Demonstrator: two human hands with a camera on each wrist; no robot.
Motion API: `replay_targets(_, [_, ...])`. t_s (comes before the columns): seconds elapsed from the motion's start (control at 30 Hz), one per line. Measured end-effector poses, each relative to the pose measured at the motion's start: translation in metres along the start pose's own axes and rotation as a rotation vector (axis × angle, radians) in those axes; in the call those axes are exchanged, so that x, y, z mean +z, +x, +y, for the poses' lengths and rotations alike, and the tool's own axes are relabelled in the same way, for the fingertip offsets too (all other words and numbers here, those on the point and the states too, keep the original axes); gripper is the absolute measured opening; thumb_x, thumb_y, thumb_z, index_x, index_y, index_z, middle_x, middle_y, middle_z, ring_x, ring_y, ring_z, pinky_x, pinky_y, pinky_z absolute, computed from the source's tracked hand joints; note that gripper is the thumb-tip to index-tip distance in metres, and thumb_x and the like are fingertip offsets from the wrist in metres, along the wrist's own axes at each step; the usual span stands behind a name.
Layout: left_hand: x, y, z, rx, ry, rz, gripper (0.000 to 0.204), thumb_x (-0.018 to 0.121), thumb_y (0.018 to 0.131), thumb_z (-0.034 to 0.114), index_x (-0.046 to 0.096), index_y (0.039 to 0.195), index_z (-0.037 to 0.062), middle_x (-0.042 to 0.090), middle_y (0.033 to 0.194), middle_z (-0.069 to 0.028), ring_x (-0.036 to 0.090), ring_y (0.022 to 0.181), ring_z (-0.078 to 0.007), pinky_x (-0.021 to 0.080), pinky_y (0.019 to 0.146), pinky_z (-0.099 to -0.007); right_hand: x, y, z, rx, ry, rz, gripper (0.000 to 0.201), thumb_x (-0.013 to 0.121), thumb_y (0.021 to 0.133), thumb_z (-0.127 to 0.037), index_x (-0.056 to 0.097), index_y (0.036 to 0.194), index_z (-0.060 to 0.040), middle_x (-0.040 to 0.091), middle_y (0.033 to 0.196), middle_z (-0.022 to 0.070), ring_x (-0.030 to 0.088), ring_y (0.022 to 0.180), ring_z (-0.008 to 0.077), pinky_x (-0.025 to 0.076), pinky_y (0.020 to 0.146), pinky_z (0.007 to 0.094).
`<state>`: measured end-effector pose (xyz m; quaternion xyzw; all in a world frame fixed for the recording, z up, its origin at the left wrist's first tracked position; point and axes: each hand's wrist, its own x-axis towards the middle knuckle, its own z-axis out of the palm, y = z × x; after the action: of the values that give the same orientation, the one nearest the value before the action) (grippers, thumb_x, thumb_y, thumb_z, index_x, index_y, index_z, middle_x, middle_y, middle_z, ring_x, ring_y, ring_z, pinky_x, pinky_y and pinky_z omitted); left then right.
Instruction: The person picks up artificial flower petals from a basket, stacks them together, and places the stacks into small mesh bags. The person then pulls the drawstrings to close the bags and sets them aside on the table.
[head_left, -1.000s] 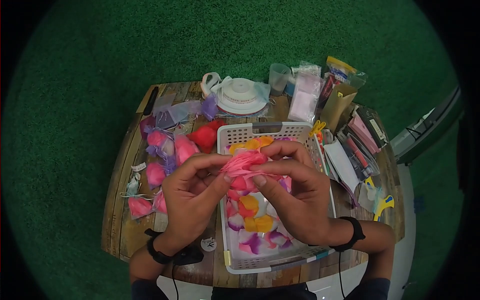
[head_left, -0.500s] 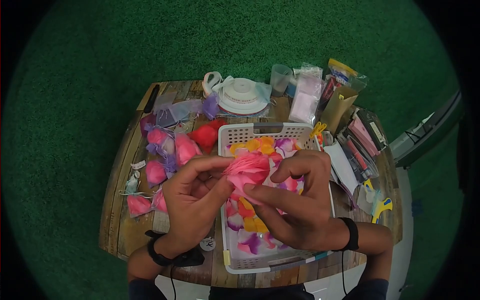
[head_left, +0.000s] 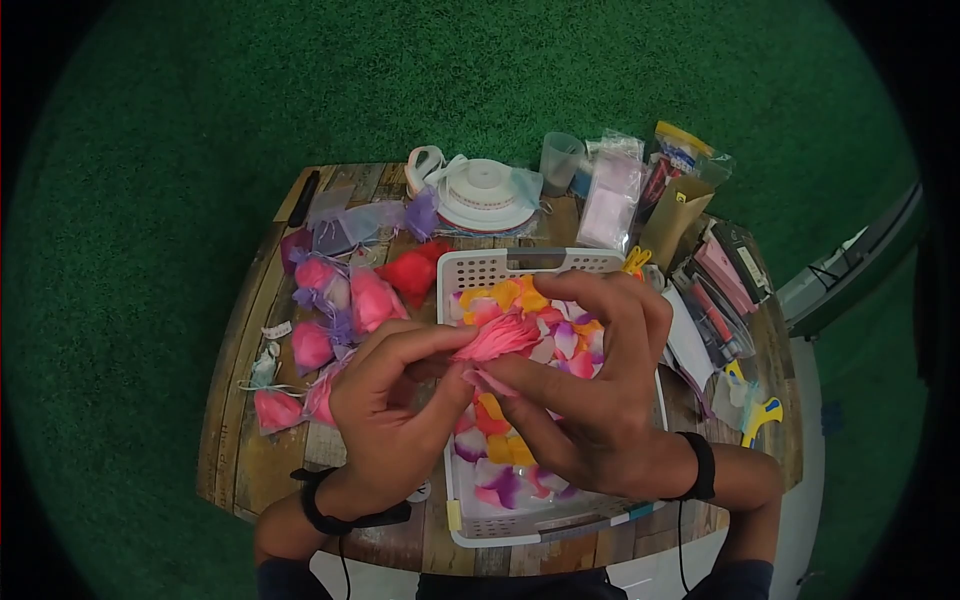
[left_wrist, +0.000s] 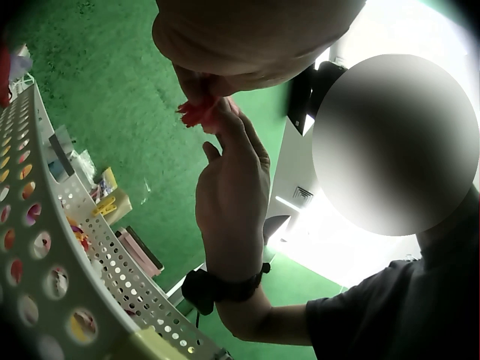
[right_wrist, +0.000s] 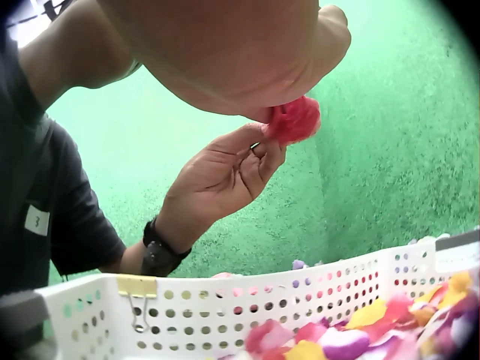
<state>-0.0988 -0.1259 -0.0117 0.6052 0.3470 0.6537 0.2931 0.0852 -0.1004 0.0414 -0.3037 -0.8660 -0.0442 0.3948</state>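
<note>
A bunch of thin pink fabric petals (head_left: 505, 336) is held over the white basket. My left hand (head_left: 392, 395) pinches the bunch at its left side between thumb and fingers. At its lower edge, my right hand (head_left: 605, 400) pinches a pink petal (head_left: 488, 381) that stands apart from the others, its index finger raised. The right wrist view has the bunch (right_wrist: 296, 120) sticking out beyond the hands, above the basket rim. Inside the basket, loose petals (head_left: 505, 293) in orange, pink, white and purple lie scattered, partly hidden by the hands.
The perforated white basket (head_left: 475, 268) stands on a wooden table (head_left: 250, 455). Small mesh bags with pink filling (head_left: 312, 345) lie to its left. Behind are ribbon spools (head_left: 485, 190) and a clear cup (head_left: 562, 160). Pouches, packets and a yellow-handled tool (head_left: 766, 415) are at right.
The petal bunch has tipped from a fanned, upright pose to lying flatter. My right hand shifted its pinch along the lower edge, and one petal now stands off from the bunch.
</note>
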Motion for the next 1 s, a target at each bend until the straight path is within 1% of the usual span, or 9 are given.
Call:
replay_targets(0.03, [0.000,0.001,0.001,0.001,-0.001,-0.001,0.027,0.063,0.086,-0.011,0.062,0.113,-0.0058,0.060,0.105,-0.0112,0.066,0.093,-0.0146,0.055,0.077,-0.0242,0.003,0.000,0.002,0.000,-0.002,0.000,0.030,0.079,0.065,-0.013,0.076,0.095,-0.0168,0.055,0.121,0.0158,0.046,0.109,0.0324,0.040,0.088,0.0396])
replay_targets(0.1, [0.001,0.003,0.004,-0.057,-0.059,0.012,0.027,0.063,0.087,-0.011,0.062,0.113,-0.0058,0.060,0.104,-0.0106,0.066,0.092,-0.0151,0.055,0.077,-0.0244,0.013,-0.002,0.007,-0.078,-0.012,0.209,0.026,0.076,0.064,-0.015,0.073,0.089,-0.0112,0.060,0.120,0.0151,0.049,0.107,0.0331,0.037,0.090,0.0394])
replay_targets(0.23, [0.001,0.004,0.004,-0.148,-0.140,0.010,0.027,0.063,0.086,-0.010,0.062,0.113,-0.0061,0.060,0.103,-0.0104,0.067,0.091,-0.0150,0.056,0.078,-0.0247,0.014,0.000,0.017,-0.200,-0.123,0.250,0.020,0.072,0.067,-0.015,0.071,0.086,-0.0108,0.061,0.122,0.0121,0.050,0.106,0.0294,0.037,0.088,0.0355])
replay_targets(0.3, [0.001,0.004,0.001,-0.181,-0.126,-0.041,0.026,0.063,0.087,-0.010,0.061,0.113,-0.0065,0.060,0.103,-0.0100,0.067,0.090,-0.0142,0.056,0.079,-0.0249,0.017,0.000,0.023,-0.431,-0.249,0.253,0.015,0.069,0.069,-0.015,0.069,0.083,-0.0100,0.062,0.123,0.0090,0.051,0.105,0.0242,0.039,0.085,0.0330])
replay_targets(0.37, [0.001,0.004,0.001,-0.206,-0.154,-0.052,0.026,0.062,0.087,-0.010,0.061,0.113,-0.0068,0.061,0.104,-0.0104,0.067,0.090,-0.0138,0.056,0.080,-0.0250,0.018,0.004,0.025,-0.483,-0.264,0.277,0.013,0.068,0.069,-0.015,0.068,0.081,-0.0091,0.063,0.123,0.0076,0.053,0.106,0.0212,0.039,0.084,0.0313])
replay_targets(0.43, [0.001,0.004,0.001,-0.234,-0.181,-0.065,0.026,0.062,0.087,-0.010,0.060,0.113,-0.0071,0.063,0.104,-0.0108,0.067,0.091,-0.0135,0.056,0.081,-0.0252,0.013,0.006,0.025,-0.436,-0.230,0.163,0.013,0.068,0.068,-0.014,0.067,0.080,-0.0084,0.063,0.119,0.0071,0.055,0.105,0.0217,0.040,0.083,0.0318])
replay_targets(0.6, [-0.008,0.011,0.004,-0.462,-0.316,-0.144,0.025,0.061,0.089,-0.008,0.059,0.114,-0.0070,0.068,0.107,-0.0133,0.067,0.095,-0.0143,0.056,0.082,-0.0253,0.006,0.004,0.036,-0.498,-0.183,0.076,0.014,0.069,0.065,-0.014,0.064,0.077,-0.0082,0.063,0.117,0.0075,0.055,0.105,0.0229,0.041,0.082,0.0340])
replay_targets(0.9, [-0.009,0.011,0.004,-0.619,-0.359,-0.261,0.024,0.065,0.088,-0.003,0.061,0.111,-0.0052,0.067,0.095,-0.0053,0.062,0.081,-0.0059,0.052,0.070,-0.0195,0.000,0.010,0.040,-0.413,0.055,-0.147,0.018,0.071,0.065,-0.017,0.063,0.078,-0.0086,0.061,0.117,0.0074,0.055,0.106,0.0271,0.043,0.078,0.0377])
replay_targets(1.0, [-0.007,0.012,0.005,-0.655,-0.378,-0.289,0.024,0.064,0.087,-0.004,0.061,0.111,-0.0055,0.067,0.096,-0.0055,0.063,0.082,-0.0061,0.053,0.071,-0.0195,-0.001,0.011,0.049,-0.437,0.123,-0.199,0.019,0.072,0.065,-0.018,0.063,0.079,-0.0078,0.060,0.116,0.0082,0.054,0.106,0.0292,0.044,0.078,0.0395])
